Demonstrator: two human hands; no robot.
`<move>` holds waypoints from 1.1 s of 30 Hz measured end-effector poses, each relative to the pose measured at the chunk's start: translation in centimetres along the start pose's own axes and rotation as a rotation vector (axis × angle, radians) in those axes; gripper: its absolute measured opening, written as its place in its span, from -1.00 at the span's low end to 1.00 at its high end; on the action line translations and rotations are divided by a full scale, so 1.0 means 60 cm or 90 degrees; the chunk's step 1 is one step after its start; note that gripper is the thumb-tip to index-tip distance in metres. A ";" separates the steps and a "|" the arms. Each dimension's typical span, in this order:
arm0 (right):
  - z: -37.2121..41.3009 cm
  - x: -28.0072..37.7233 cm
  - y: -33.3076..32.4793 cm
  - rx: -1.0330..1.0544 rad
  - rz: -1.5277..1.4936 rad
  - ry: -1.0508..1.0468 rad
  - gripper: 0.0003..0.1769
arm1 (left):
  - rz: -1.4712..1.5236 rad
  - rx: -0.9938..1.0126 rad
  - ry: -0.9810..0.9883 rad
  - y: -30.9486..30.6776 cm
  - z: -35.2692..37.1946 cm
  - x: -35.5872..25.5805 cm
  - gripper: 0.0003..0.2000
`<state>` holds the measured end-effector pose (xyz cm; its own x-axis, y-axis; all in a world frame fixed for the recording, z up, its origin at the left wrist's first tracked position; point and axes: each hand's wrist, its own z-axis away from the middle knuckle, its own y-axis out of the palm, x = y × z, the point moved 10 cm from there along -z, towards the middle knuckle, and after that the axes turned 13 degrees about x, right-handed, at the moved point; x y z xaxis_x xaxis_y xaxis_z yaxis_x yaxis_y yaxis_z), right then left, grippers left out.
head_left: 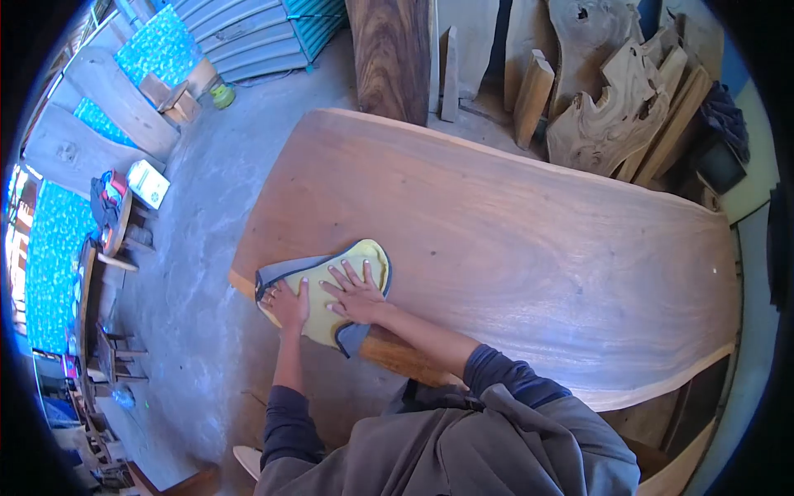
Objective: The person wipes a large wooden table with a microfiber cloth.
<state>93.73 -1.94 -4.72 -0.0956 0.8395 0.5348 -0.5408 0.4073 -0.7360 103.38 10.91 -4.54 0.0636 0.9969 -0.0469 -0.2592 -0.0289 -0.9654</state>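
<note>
Both hands (360,301) flat, fingers spread, on yellow cloth (320,319), wooden bench's (496,223) near left corner, planks (533,99) behind, grey floor (190,248)

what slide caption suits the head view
Left hand and right hand resting on yellow fabric at the edge of a wooden slab

Kind of place: a woodworking shop, by the look of what stands around me.
Near slab: a broad wooden slab (496,223) takes up the middle, its long edges wavy and pale.
Far boards: a dark-grained plank (389,62) stands upright, with a gnarled, holed slab (608,124) and squared timber (533,99) leaning farther right.
Far left: more tall slabs (120,103) propped up, near ribbed metal sheeting (248,33).
Left side: plain wooden stools (116,355) in a row.
Floor: bare grey concrete (194,223), patchy and scuffed.
</note>
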 end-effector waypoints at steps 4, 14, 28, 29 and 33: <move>-0.025 -0.030 0.007 -0.098 -0.011 0.053 -0.31 | -0.022 0.008 0.033 0.017 -0.039 0.004 -0.24; -0.049 -0.095 -0.207 -0.130 0.019 0.066 0.06 | -0.037 -0.025 0.098 -0.109 -0.207 -0.134 -0.31; 0.252 -0.167 -0.031 0.044 -0.027 0.130 0.39 | -0.049 0.066 0.335 0.004 0.047 -0.358 -0.29; 0.276 -0.160 -0.023 0.036 -0.020 0.137 0.40 | -0.034 0.057 0.364 0.003 0.065 -0.373 -0.30; 0.335 -0.108 0.024 0.032 -0.027 0.169 0.43 | -0.066 0.067 0.426 0.034 0.148 -0.382 -0.30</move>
<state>76.77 -14.04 -0.90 0.1462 0.8896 0.4326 -0.5810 0.4312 -0.6903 92.86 -11.33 -3.15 0.6664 0.7329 -0.1370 -0.3095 0.1047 -0.9451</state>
